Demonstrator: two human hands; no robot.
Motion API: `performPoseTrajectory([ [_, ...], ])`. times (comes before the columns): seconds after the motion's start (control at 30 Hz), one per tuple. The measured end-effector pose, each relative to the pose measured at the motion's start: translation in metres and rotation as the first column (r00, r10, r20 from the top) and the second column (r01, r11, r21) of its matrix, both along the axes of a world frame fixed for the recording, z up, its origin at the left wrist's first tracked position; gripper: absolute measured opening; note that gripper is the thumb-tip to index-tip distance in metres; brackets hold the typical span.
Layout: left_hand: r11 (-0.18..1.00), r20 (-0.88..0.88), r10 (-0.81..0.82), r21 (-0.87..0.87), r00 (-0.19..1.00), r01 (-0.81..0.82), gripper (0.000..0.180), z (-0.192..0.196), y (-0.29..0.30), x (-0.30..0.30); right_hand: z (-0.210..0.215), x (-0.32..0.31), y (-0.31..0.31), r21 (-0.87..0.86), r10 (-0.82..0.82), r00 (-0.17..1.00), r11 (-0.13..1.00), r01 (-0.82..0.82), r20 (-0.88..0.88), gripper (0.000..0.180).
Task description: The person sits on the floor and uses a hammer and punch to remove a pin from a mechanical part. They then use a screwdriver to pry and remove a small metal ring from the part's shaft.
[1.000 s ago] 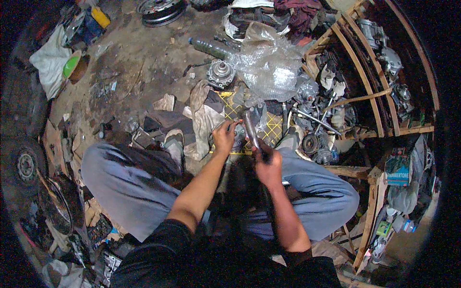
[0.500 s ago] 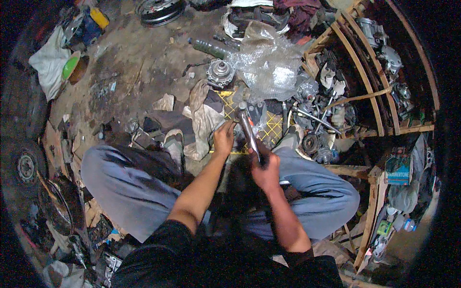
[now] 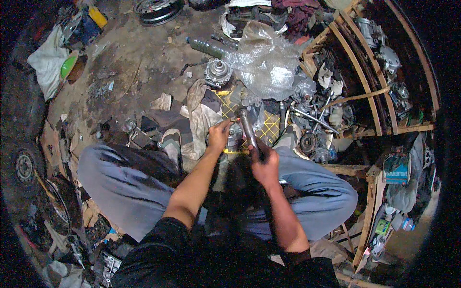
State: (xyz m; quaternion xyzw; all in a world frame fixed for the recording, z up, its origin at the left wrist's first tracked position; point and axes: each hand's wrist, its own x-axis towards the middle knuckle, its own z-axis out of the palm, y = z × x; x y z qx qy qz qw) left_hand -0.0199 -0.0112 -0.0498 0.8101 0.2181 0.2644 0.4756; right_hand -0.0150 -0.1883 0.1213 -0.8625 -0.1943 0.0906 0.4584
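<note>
Slanting forward from the wrapped right hand [image 3: 265,162], a long metal tool [image 3: 247,126] reaches above a grey metal part [image 3: 234,133]; beside it, the left hand's [image 3: 218,137] grip cannot be told. Beyond both hands lies bubble wrap [image 3: 266,67].

A rag [image 3: 196,127] is lying left of the left hand [image 3: 219,136], a mat [image 3: 272,126] ahead of the right hand [image 3: 265,161], a metal part [image 3: 218,73] and wrap [image 3: 264,62] beyond both, and a frame [image 3: 371,94] well right.
</note>
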Motion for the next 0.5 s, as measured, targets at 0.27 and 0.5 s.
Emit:
performPoseTrajectory([
  [0.27,0.999,0.044,-0.015,0.038,0.999,0.013,0.020,-0.003,0.003,0.002,0.020,-0.001,0.001,0.015,-0.012,0.997,1.000,0.013,-0.080,0.032],
  [0.5,0.998,-0.013,-0.027,-0.052,1.000,0.026,0.018,0.015,0.010,0.006,0.008,0.000,0.002,-0.008,-0.002,0.995,1.000,0.001,-0.103,0.026],
])
